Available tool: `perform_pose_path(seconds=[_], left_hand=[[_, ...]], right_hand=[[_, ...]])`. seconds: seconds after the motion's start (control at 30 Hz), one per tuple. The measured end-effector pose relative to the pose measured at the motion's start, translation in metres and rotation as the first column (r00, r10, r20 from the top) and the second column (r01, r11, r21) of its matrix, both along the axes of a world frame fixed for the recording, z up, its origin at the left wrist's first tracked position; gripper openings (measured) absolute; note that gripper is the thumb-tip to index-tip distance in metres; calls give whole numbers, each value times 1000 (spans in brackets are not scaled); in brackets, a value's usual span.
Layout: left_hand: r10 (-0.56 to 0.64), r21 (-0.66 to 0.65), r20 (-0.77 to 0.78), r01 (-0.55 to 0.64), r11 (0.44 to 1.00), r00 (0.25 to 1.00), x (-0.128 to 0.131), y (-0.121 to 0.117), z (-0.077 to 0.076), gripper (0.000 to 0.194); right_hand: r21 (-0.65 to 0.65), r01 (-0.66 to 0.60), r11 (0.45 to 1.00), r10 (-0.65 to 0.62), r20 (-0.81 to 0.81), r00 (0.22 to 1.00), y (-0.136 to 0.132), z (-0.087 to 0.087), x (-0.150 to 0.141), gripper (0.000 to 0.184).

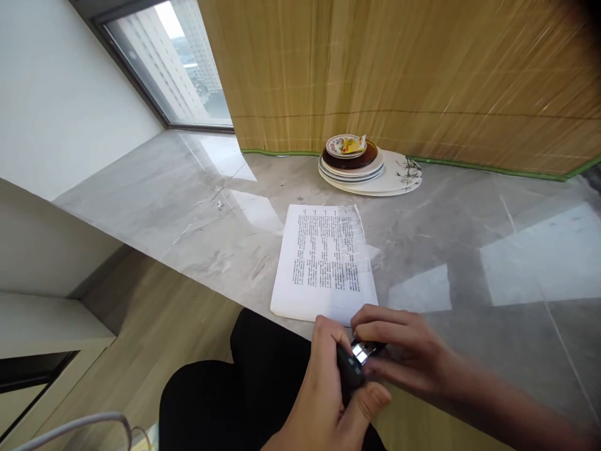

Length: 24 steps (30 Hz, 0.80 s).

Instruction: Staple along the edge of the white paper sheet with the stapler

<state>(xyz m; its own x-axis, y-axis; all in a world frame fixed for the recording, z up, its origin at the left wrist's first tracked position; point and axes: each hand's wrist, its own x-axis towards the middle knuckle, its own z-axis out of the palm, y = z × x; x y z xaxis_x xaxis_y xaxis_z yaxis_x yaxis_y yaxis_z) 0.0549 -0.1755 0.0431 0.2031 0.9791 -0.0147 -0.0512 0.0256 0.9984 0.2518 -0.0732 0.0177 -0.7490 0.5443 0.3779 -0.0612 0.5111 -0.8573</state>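
Observation:
My left hand [326, 388] is wrapped around a small black stapler [350, 369], its thumb out to the side. A shiny metal part of the stapler shows between my two hands. My right hand [413, 344] grips the other end with fingers and thumb closed about it, partly hiding it. Both hands are just off the front edge of the counter, above my lap. Right beyond them, printed paper sheets [323, 257] lie flat on the counter, the right side darkly smudged or wrinkled.
Grey marble-patterned counter [188, 200] runs below a window [173, 62] and a bamboo blind [399, 75]. Stacked plates [352, 172] stand near the blind, with a yellow packet [353, 145] on top. A white cable [79, 423] curves at lower left, beside my black-clad legs [211, 401].

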Motion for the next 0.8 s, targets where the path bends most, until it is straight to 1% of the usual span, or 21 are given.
perform_pose_path(seconds=[0.03, 0.1, 0.13, 0.17, 0.23, 0.3, 0.33, 0.37, 0.43, 0.5, 0.57, 0.67, 0.73, 0.8], left_hand=[[-13, 15, -6, 13, 1000, 1000, -5, 1, 3, 46], [-10, 24, -27, 10, 1000, 1000, -15, 4, 9, 54], [3, 8, -46, -3, 1000, 999, -21, 7, 12, 56], [-3, -19, -80, 2, 1000, 997, -25, 9, 14, 53], [-99, -86, -180, 85, 993, 979, -32, 14, 18, 41], [-223, -133, -276, 193, 972, 935, -35, 17, 21, 34], [-257, -132, -317, 226, 965, 913, -36, 18, 22, 35], [-265, -114, -356, 240, 964, 896, -36, 19, 22, 38], [-255, -62, -427, 253, 965, 867, -35, 20, 21, 42], [-254, -20, -488, 280, 960, 835, -34, 19, 17, 40], [-229, 33, -526, 289, 957, 819, -34, 19, 11, 35], [-113, 207, -558, 269, 941, 822, -35, 16, -2, 34], [8, 330, -575, 224, 917, 818, -33, 13, -11, 37], [134, 418, -572, 147, 896, 809, -31, 10, -17, 38]], right_hand=[[-23, -15, 1000, 14, -37, 999, 1, 2, 0, 10], [-17, -54, 998, 52, -114, 992, 4, 5, -1, 16], [-2, -76, 997, 75, -138, 988, 5, 6, -2, 19], [11, -100, 995, 100, -151, 983, 6, 6, -3, 20], [23, -116, 993, 118, -182, 976, 6, 6, -5, 17], [32, -110, 993, 114, -210, 971, 4, 5, -7, 16], [44, -96, 994, 103, -221, 970, 3, 5, -7, 17], [59, -81, 995, 92, -218, 972, 2, 4, -7, 18], [92, -73, 993, 89, -183, 979, 0, 4, -6, 21], [104, -57, 993, 72, -154, 985, -1, 5, -6, 22], [99, -53, 994, 68, -157, 985, -1, 8, -7, 22], [21, -61, 998, 64, -213, 975, -1, 11, -8, 27], [-100, -69, 993, 43, -247, 968, -1, 11, -7, 37], [-251, -82, 965, 26, -219, 975, 0, 9, -6, 48]])
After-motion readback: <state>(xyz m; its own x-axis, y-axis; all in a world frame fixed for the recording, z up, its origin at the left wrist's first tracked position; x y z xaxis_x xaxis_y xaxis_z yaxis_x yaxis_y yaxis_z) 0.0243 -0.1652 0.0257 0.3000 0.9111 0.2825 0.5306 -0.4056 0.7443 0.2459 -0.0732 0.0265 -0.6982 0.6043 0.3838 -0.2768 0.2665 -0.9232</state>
